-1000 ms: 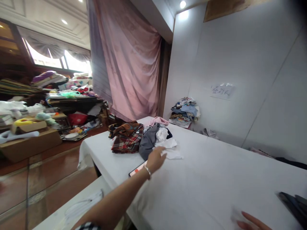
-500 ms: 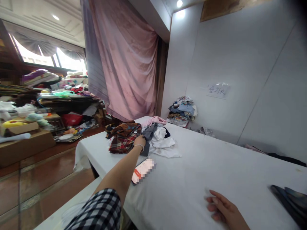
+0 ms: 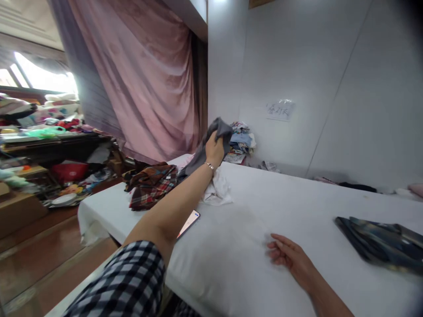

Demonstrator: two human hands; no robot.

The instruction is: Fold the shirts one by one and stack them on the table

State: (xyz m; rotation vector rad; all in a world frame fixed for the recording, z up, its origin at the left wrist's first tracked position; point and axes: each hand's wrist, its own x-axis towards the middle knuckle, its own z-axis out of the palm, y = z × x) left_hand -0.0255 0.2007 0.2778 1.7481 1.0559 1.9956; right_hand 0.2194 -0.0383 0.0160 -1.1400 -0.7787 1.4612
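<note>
My left hand (image 3: pixel 214 149) is closed on a dark grey garment (image 3: pixel 198 158), raised above the heap; its lower end still hangs down among the other clothes. Which kind of garment it is I cannot make out. Below and left of it lie a red plaid shirt (image 3: pixel 153 189) and a brown patterned garment. A white garment (image 3: pixel 218 189) lies to the right, partly behind my forearm. My right hand (image 3: pixel 287 255) hovers over the white-covered table (image 3: pixel 251 215), fingers apart and holding nothing. Folded dark clothing (image 3: pixel 380 242) lies right of it.
A phone (image 3: pixel 189 222) lies on the table, partly hidden by my left forearm. Against the wall stands a pile of clothes (image 3: pixel 241 141). A pink curtain (image 3: pixel 148 79) hangs behind the table. Cluttered shelves and boxes (image 3: pixel 20 193) fill the left side.
My left hand has lifted the grey garment up from the heap. The view has turned right, showing more of the folded dark clothing. My right hand stays free.
</note>
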